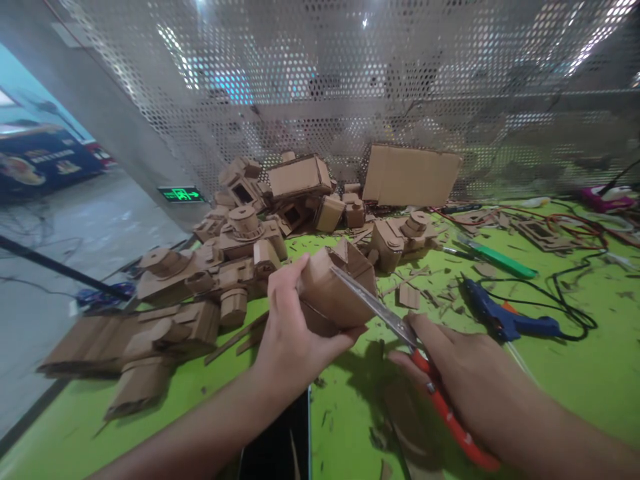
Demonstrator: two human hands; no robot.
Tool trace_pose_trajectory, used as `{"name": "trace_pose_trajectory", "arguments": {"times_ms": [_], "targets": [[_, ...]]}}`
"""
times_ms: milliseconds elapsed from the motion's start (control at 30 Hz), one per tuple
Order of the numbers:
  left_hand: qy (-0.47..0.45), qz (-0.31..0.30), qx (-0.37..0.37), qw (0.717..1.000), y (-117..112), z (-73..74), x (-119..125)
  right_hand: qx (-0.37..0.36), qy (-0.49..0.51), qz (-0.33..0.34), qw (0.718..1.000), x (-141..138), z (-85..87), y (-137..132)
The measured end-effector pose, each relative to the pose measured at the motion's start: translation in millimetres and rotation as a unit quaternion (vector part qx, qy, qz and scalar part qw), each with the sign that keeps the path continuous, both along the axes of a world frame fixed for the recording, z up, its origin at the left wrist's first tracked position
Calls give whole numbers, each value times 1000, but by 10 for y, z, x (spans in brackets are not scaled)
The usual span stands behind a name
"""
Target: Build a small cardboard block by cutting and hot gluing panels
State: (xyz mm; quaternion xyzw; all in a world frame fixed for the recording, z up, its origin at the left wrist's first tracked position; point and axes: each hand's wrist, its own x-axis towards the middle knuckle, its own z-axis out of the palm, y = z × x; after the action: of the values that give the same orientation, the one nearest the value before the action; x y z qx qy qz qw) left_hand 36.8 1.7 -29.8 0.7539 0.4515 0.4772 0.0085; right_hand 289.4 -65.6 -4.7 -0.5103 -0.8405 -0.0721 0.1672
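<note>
Box is being gripped at frame center by left hand, fingers and thumb clamped on it. Scissors are being held right of center by right hand, closed around the orange handles; the tip is being pointed upper left, across box; contact cannot be told. Glue gun is being seen at right, cutter above it; cardboard models are being seen heaped left to upper center.

box: brown | scissors: red, silver | counter: lime green | glue gun: blue | knife: green | screen: grey, hole-dotted
</note>
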Motion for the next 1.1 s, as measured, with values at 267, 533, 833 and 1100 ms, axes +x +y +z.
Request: {"name": "trace_pose_trajectory", "arguments": {"times_ms": [267, 533, 833, 1100], "targets": [[28, -2, 19, 999, 51, 22, -21, -48, 17, 0, 999, 11, 2, 10], [75, 13, 98, 992, 111, 63, -26, -122, 80, 9, 989, -47, 101, -98], [78, -1, 64, 995, 86, 31, -9, -91, 94, 18, 991, -101, 97, -121], [-115, -69, -177, 975, 69, 62, -17, -207, 167, -98, 959, 235, 174, 79]]}}
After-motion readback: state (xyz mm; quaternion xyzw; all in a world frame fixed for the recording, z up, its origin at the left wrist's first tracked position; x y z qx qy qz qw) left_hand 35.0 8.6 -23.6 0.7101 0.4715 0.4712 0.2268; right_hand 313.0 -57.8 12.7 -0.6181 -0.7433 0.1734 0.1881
